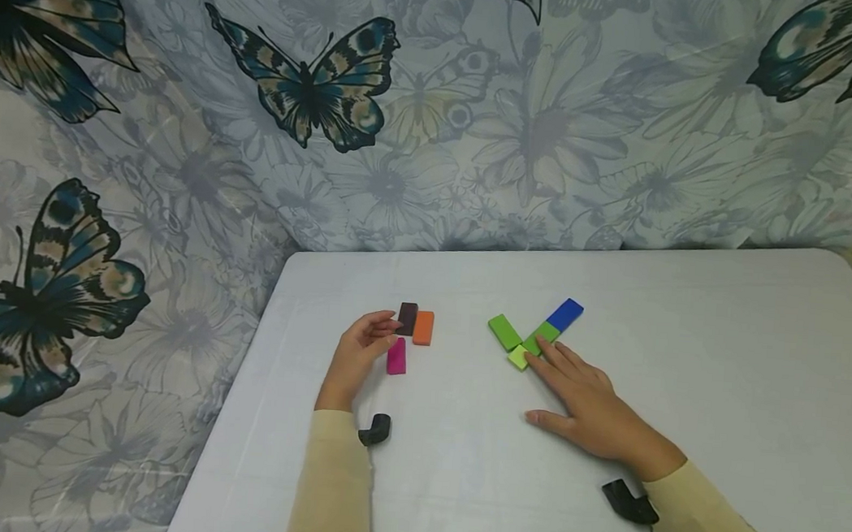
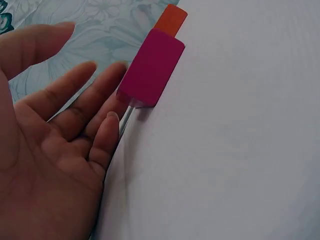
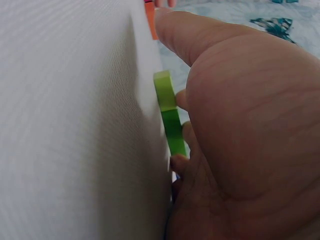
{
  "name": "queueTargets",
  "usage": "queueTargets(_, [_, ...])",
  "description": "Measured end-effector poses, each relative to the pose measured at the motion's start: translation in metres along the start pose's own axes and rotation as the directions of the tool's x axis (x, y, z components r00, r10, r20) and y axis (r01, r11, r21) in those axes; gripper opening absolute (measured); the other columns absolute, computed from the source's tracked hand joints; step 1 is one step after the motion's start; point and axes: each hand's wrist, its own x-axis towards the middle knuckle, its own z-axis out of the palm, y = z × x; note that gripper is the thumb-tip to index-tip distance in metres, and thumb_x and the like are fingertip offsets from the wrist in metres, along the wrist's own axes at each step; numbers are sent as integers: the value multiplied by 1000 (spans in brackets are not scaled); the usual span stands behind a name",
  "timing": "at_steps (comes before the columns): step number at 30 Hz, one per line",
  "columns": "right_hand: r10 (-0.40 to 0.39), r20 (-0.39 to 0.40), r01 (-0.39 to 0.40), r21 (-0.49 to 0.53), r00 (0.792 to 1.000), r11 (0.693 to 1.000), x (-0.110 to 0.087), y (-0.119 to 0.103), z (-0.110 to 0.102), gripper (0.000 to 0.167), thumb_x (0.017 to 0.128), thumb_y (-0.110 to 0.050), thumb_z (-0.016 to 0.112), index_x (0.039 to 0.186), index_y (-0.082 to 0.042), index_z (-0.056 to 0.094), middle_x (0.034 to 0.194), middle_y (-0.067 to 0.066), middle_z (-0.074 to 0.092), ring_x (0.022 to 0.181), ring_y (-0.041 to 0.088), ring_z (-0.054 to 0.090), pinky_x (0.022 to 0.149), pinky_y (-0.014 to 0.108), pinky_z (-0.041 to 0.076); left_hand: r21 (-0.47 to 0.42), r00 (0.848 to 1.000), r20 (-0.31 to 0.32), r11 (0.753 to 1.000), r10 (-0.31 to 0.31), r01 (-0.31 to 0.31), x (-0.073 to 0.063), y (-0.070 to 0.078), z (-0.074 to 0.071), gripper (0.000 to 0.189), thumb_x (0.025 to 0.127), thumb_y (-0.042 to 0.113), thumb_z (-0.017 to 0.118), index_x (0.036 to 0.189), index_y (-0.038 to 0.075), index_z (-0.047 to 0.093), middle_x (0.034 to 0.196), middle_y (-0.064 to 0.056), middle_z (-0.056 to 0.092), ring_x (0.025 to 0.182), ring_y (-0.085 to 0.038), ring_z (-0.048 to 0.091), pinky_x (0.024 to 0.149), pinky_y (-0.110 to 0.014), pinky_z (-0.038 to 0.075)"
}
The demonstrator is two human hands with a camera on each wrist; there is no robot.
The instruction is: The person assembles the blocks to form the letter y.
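My left hand [image 1: 356, 358], fingers loosely bent and holding nothing, is beside a magenta block [image 1: 397, 356] and a dark brown block [image 1: 407, 319]. An orange block [image 1: 424, 329] lies right of the brown one. In the left wrist view the magenta block [image 2: 152, 67] is just beyond the fingertips; whether they touch it I cannot tell. My right hand [image 1: 596, 411] lies palm down, its extended fingertips at a green block [image 1: 541, 337] and a lime block [image 1: 518, 357]. A blue block [image 1: 565, 314] continues from that green one, and another green block [image 1: 504, 332] slants up to the left.
The blocks lie on a white-covered table [image 1: 450, 463]. Behind and to the left hangs a cloth [image 1: 551, 135] printed with flowers and butterflies. Each wrist carries a small black device [image 1: 375, 430], the right device [image 1: 630, 502] close to the tabletop.
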Motion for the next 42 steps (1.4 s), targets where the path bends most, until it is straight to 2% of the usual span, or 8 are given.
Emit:
queueTargets(2, [-1,-1,1,1,1000,1000,0,0,0,91,101,-60,71,172,-14,36,180,13,16,163,42,11,118,72,20,29,1000,30,1000,-10,9,0,0,-2,48,101,11,76,147,8,65,133,-8,72,123,-29,61,108,-39,48])
queueTargets(9, [5,5,-5,5,1000,1000,-1,0,0,91,102,-62,70,172,-15,36,180,13,16,163,42,11,118,72,20,127,993,66,988,-94,85,-3,2,-8,65,90,14,88,151,23,65,138,0,68,129,-24,58,116,-48,43])
queueTargets(14, [0,2,0,1,1000,1000,-1,1,0,91,101,-63,70,172,-15,36,180,13,17,163,42,11,117,73,21,191,976,121,969,-181,156,-8,4,-13,75,84,20,95,151,34,65,141,5,65,138,-26,53,120,-54,37])
queueTargets(18, [-2,-2,2,-5,1000,1000,0,0,0,91,101,-63,70,171,-15,37,180,13,17,163,42,12,118,73,21,288,962,194,948,-195,134,-9,7,-15,83,79,23,99,152,41,62,151,9,57,148,-23,42,121,-57,34])
queueTargets(22, [-2,-3,2,-7,1000,1000,0,-1,0,91,101,-62,70,171,-14,37,179,14,17,163,43,12,118,73,21,335,958,232,939,-166,82,-9,8,-15,83,81,15,94,153,39,62,157,8,52,151,-21,37,121,-55,34])
queueTargets(28, [-10,-16,10,16,1000,1000,-2,-3,-2,90,101,-59,72,171,-13,38,179,14,18,163,43,13,117,73,21,335,961,234,940,-145,60,-9,7,-15,77,84,3,86,151,34,65,156,4,54,150,-23,39,121,-55,35])
queueTargets(36, [-14,-17,15,17,1000,1000,-2,-3,-2,90,102,-60,71,171,-13,38,179,13,18,162,43,13,117,72,21,317,968,207,946,-144,73,-9,7,-14,69,85,4,85,146,32,69,154,4,55,149,-23,41,122,-55,33])
queueTargets(42, [-12,-15,13,21,1000,1000,-2,-2,-2,90,102,-60,71,171,-13,38,180,13,17,163,43,13,118,72,21,272,974,161,956,-156,108,-10,6,-14,64,86,12,91,142,33,71,152,3,59,145,-30,47,120,-58,35])
